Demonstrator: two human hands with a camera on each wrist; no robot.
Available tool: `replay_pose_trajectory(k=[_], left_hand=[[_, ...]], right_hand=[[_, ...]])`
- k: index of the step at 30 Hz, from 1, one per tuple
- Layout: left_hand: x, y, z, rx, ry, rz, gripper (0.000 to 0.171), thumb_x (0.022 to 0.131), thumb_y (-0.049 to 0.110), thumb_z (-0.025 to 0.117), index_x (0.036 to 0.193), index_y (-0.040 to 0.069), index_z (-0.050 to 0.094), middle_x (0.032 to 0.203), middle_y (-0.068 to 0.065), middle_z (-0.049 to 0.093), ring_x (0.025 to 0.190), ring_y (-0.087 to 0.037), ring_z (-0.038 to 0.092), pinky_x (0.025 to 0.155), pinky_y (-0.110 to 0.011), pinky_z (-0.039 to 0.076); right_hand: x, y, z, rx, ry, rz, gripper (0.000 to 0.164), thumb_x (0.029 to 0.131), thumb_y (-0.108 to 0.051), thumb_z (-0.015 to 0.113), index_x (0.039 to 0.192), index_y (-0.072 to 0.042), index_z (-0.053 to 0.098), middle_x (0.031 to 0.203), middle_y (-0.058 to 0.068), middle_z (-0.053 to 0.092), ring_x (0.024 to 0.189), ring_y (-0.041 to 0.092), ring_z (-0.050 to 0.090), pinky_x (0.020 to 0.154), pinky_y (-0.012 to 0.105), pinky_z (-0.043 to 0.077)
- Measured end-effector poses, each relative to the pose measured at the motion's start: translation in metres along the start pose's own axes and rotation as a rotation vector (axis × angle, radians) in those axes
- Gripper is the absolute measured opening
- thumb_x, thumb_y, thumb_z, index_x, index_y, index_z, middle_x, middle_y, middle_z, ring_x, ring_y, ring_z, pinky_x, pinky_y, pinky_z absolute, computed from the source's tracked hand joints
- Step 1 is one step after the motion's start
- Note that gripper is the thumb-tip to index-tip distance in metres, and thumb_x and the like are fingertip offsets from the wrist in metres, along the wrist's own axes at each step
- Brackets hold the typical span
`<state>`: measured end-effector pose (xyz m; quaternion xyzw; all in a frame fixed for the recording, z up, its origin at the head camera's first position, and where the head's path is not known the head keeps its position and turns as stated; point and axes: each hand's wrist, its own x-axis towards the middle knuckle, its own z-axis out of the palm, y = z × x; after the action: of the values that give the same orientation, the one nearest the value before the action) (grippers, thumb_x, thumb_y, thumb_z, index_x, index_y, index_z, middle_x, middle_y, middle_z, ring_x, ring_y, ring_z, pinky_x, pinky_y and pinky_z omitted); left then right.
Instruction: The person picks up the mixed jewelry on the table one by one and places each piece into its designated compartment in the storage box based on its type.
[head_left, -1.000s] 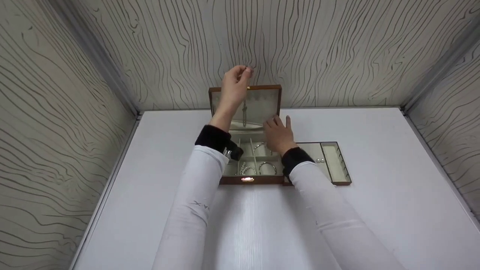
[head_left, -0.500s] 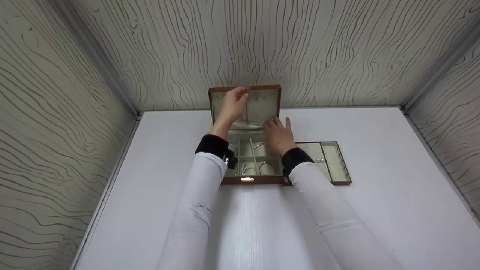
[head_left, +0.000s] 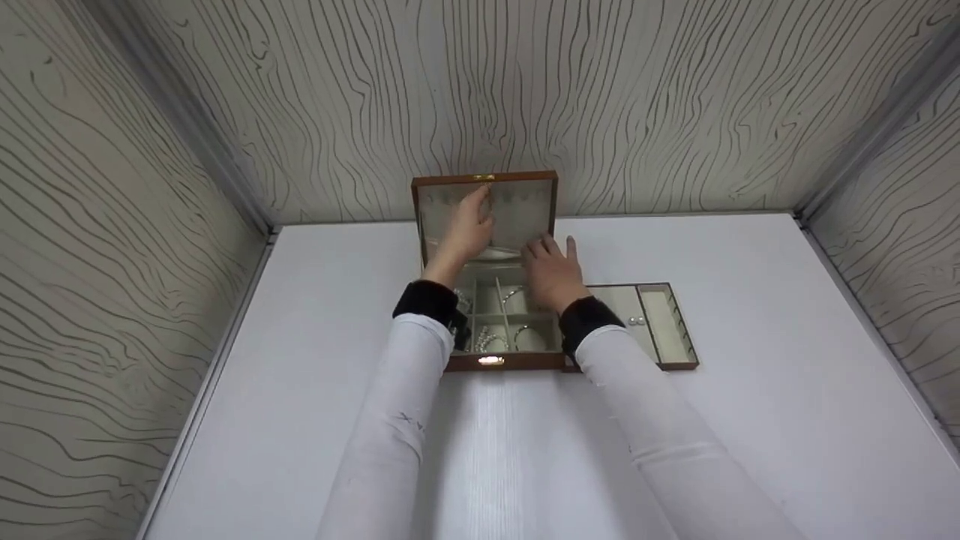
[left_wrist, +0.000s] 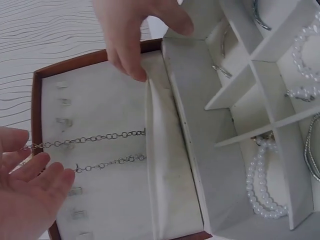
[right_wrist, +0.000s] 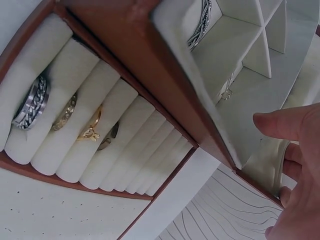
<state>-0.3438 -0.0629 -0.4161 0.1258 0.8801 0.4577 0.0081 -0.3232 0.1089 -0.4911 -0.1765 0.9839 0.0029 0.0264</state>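
Note:
In the head view my left hand (head_left: 470, 229) is in front of the raised lid (head_left: 525, 206) of a brown jewelry box (head_left: 532, 361). From its fingers a silver chain necklace (left_wrist: 100, 137) runs in two strands to the cream fabric pocket (left_wrist: 170, 150) at the lid's base, where its lower part is hidden. Small clear hooks (left_wrist: 80, 214) line the lid. My right hand (head_left: 553, 274) is at the pocket's right end, fingers hooked over its edge and drawing the fabric outward, thumb apart.
The box's divided compartments hold pearl strands (left_wrist: 251, 187) and silver bracelets. To the right stands a tray (head_left: 667, 366) with pearl earrings (head_left: 636, 321); several rings, one a gold ring (right_wrist: 92, 131), sit in its padded rolls (right_wrist: 107, 160). A patterned wall (head_left: 645, 112) rises behind.
My left hand has come down from above the lid's top edge to in front of its lining, lowering the chain necklace toward the pocket. My right hand has stayed at the pocket.

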Motion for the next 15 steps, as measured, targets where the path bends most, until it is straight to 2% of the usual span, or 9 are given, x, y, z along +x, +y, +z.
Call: replay_pose_trajectory(k=[6,15], left_hand=[[0.0,-0.002,0.004,0.195,-0.051,-0.026,0.055,0.101,0.004,0.048,0.153,0.003,0.029,0.157,-0.018,0.025,0.144,-0.029,0.025,0.116,-0.037,0.023],[0.003,0.004,0.011,0.367,-0.132,-0.024,0.053,0.104,0.009,0.042,0.153,0.0,0.026,0.16,-0.016,0.019,0.146,-0.027,0.021,0.117,-0.035,0.021]], right_hand=[[0.001,-0.001,-0.001,-0.031,-0.024,0.009,0.066,0.087,-0.009,0.065,0.148,-0.006,0.041,0.152,0.013,0.036,0.145,0.032,0.017,0.114,0.061,0.008],[0.001,0.001,0.001,-0.041,-0.027,0.0,0.068,0.085,-0.01,0.066,0.149,-0.006,0.04,0.152,0.015,0.035,0.145,0.034,0.016,0.113,0.062,0.009]])
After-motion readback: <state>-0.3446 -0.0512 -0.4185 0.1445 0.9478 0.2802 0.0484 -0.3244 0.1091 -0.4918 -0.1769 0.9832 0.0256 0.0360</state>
